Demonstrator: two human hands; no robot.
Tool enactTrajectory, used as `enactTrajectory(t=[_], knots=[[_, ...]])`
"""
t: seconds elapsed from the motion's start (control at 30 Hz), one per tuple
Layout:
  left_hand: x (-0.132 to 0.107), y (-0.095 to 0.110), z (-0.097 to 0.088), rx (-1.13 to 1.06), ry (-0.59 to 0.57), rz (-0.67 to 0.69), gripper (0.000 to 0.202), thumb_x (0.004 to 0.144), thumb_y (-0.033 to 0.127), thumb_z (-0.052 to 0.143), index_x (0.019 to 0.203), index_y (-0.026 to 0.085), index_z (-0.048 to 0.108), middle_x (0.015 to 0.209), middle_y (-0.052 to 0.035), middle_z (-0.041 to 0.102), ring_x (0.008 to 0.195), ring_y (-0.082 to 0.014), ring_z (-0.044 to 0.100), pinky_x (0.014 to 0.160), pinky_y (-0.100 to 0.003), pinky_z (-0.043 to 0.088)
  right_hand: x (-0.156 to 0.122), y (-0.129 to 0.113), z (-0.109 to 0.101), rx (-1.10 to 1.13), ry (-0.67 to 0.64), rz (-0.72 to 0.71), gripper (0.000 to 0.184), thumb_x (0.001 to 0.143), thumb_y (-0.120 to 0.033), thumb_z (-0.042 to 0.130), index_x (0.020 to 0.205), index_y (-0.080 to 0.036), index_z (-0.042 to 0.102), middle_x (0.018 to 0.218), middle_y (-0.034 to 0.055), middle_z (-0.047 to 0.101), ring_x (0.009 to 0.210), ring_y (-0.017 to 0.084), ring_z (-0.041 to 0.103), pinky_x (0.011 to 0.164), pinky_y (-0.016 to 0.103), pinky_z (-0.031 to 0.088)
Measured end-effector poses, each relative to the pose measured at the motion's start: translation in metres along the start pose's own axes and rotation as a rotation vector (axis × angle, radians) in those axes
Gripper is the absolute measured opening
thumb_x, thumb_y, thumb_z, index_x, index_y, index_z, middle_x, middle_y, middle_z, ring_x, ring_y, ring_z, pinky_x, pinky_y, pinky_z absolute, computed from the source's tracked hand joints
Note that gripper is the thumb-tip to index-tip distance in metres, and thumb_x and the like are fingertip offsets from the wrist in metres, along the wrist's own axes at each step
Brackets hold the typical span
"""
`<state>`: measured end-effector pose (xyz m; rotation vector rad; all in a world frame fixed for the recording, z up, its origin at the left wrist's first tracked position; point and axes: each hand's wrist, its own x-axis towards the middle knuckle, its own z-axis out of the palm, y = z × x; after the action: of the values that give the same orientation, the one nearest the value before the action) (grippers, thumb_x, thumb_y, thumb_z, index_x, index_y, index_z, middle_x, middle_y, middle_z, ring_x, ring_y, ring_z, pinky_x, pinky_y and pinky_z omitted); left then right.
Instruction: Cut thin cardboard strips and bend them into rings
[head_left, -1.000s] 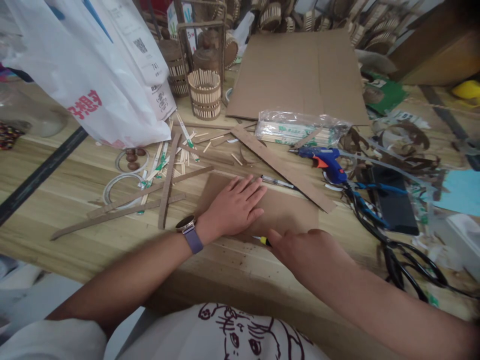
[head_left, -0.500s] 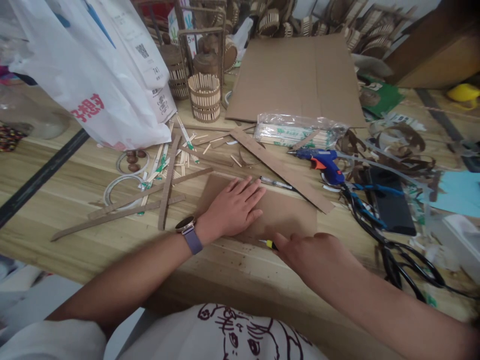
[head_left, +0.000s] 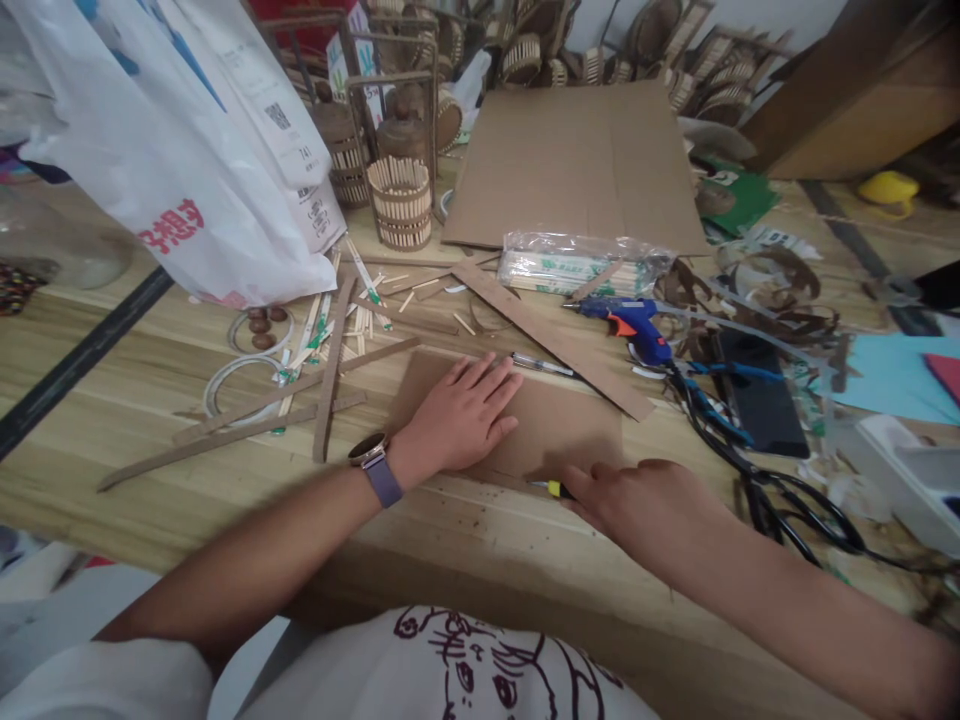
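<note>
My left hand (head_left: 469,412) lies flat with fingers spread on a brown cardboard piece (head_left: 574,425), pressing it to the wooden table. In my right hand (head_left: 637,500) is a craft knife (head_left: 556,489) with a yellow collar; its blade points left at the cardboard's near edge. The fingers wrap round the handle and hide most of it. A pen (head_left: 541,365) lies along the cardboard's far edge, beside a long cardboard strip (head_left: 555,340).
A blue glue gun (head_left: 630,322), a phone (head_left: 761,395) and black-handled scissors (head_left: 795,505) lie to the right. Narrow cardboard strips (head_left: 336,370) and tape rings (head_left: 244,388) are on the left. Behind stand a stick basket (head_left: 401,203), a large cardboard sheet (head_left: 570,165) and a white bag (head_left: 217,180).
My right hand and the knife have shifted slightly right along the cardboard's near edge. The left hand stays flat on the cardboard. The whole view has turned a little.
</note>
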<state>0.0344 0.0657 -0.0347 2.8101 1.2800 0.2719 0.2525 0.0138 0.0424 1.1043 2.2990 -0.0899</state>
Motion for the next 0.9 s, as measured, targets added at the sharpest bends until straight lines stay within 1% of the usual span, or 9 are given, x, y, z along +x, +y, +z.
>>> enactTrajectory(t=[0.1,0.2,0.3,0.37,0.47,0.57,0.63,0.77,0.9], knots=[[0.000,0.000,0.001,-0.002,0.006,0.003,0.056,0.106,0.044,0.034,0.151,0.010,0.041,0.160,-0.0149,0.036,0.148,-0.0312,0.031,0.119,-0.048,0.025,-0.001,0.012,0.009,0.113,0.029,-0.053,0.018,0.099,-0.030,0.051,0.105,-0.021,0.065,0.079,0.0066,0.076,0.065,0.024,0.072,0.057,0.030,0.042],[0.000,0.000,0.001,0.005,0.006,0.005,0.056,0.106,0.044,0.033,0.150,0.010,0.042,0.160,-0.0146,0.036,0.147,-0.0323,0.032,0.119,-0.048,0.026,-0.007,0.023,0.017,0.392,0.081,0.004,0.023,0.100,-0.037,0.045,0.102,-0.022,0.062,0.084,0.0064,0.076,0.075,0.023,0.073,0.067,0.032,0.049],[0.001,0.000,0.001,0.018,0.009,0.002,0.055,0.106,0.043,0.036,0.149,0.010,0.043,0.159,-0.0142,0.038,0.147,-0.0325,0.033,0.119,-0.048,0.027,-0.018,0.028,0.018,0.978,0.078,0.169,0.028,0.099,-0.045,0.037,0.099,-0.022,0.055,0.080,0.0048,0.072,0.066,0.019,0.069,0.064,0.032,0.054],[0.001,0.000,0.001,0.023,0.017,0.002,0.055,0.105,0.042,0.038,0.149,0.010,0.043,0.158,-0.0144,0.040,0.146,-0.0325,0.034,0.119,-0.047,0.027,-0.025,0.028,0.016,1.441,0.042,0.296,0.024,0.094,-0.043,0.040,0.103,-0.023,0.050,0.086,0.0052,0.073,0.063,0.018,0.069,0.063,0.034,0.058],[0.000,0.001,0.002,0.027,0.028,0.004,0.054,0.105,0.041,0.039,0.148,0.009,0.044,0.156,-0.0152,0.041,0.145,-0.0327,0.036,0.119,-0.047,0.028,-0.034,0.024,0.014,1.904,0.068,0.384,0.035,0.080,-0.030,0.052,0.113,-0.022,0.051,0.115,0.0115,0.072,0.088,0.021,0.075,0.079,0.039,0.063],[0.000,0.000,0.002,0.025,0.040,0.006,0.053,0.105,0.041,0.040,0.146,0.009,0.046,0.156,-0.0157,0.042,0.144,-0.0327,0.038,0.118,-0.047,0.029,-0.039,0.015,0.019,2.077,0.191,0.383,0.044,0.074,-0.027,0.059,0.118,-0.020,0.057,0.132,0.0140,0.067,0.116,0.024,0.068,0.101,0.037,0.055],[0.001,0.000,0.002,0.019,0.035,0.008,0.053,0.105,0.041,0.041,0.146,0.009,0.046,0.156,-0.0161,0.042,0.144,-0.0330,0.038,0.118,-0.047,0.030,-0.040,0.006,0.027,2.163,0.286,0.388,0.043,0.076,-0.028,0.063,0.119,-0.019,0.060,0.138,0.0137,0.064,0.125,0.024,0.062,0.107,0.035,0.050],[0.002,0.001,0.001,0.013,0.013,0.001,0.053,0.104,0.041,0.042,0.146,0.009,0.046,0.156,-0.0169,0.041,0.145,-0.0337,0.036,0.118,-0.048,0.030,-0.042,-0.015,0.046,2.397,0.363,0.424,0.046,0.078,-0.033,0.077,0.121,-0.023,0.065,0.147,0.0103,0.057,0.111,0.023,0.071,0.092,0.032,0.060],[0.002,0.001,0.001,0.016,0.007,-0.009,0.053,0.104,0.041,0.042,0.147,0.009,0.046,0.156,-0.0169,0.041,0.145,-0.0336,0.036,0.118,-0.048,0.030,-0.047,-0.030,0.060,2.535,0.395,0.438,0.047,0.073,-0.031,0.087,0.117,-0.024,0.071,0.139,0.0107,0.064,0.093,0.018,0.074,0.070,0.023,0.062]])
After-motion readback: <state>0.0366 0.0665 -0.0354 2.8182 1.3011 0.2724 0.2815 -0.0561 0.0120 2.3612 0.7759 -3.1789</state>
